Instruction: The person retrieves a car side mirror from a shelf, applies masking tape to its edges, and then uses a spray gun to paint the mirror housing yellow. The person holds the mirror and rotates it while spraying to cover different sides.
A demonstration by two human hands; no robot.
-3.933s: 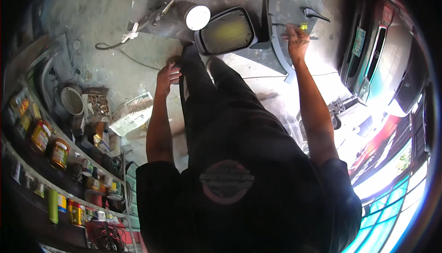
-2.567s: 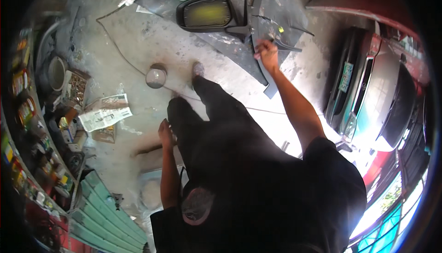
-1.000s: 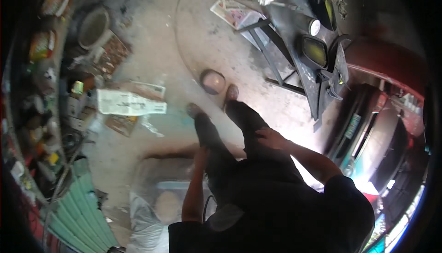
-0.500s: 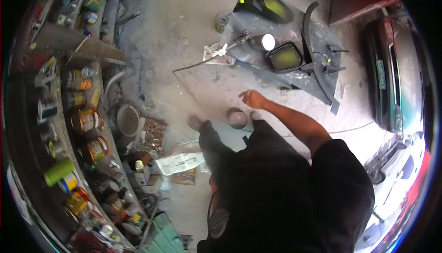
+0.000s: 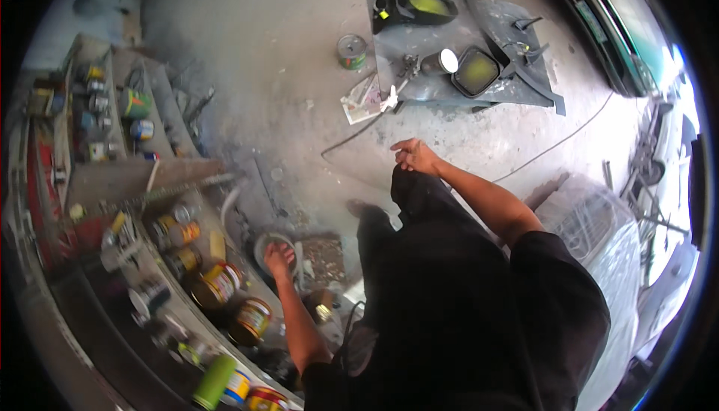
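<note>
— Standing on a dusty grey concrete floor (image 5: pixel 247 59), with stepped shelves (image 5: pixel 127 186) of paint tins (image 5: pixel 217 284) running along the left.

— Reaching where?

— Stretching the left hand (image 5: pixel 278 260) down to a round container (image 5: pixel 273 250) on the floor just beside the lowest shelf, fingers curling over its rim; hard telling whether gripping or only touching.

— And the other side?

— Hanging the right hand (image 5: pixel 414 156) loose in front of the leg, fingers half bent, holding nothing.

— Anything further off?

— Lying well apart at the top: a grey panel (image 5: pixel 457 74) carrying two car mirrors (image 5: pixel 475 70), a small can (image 5: pixel 350 50) standing just beside it, a thin cable (image 5: pixel 352 135) trailing across the floor.
</note>
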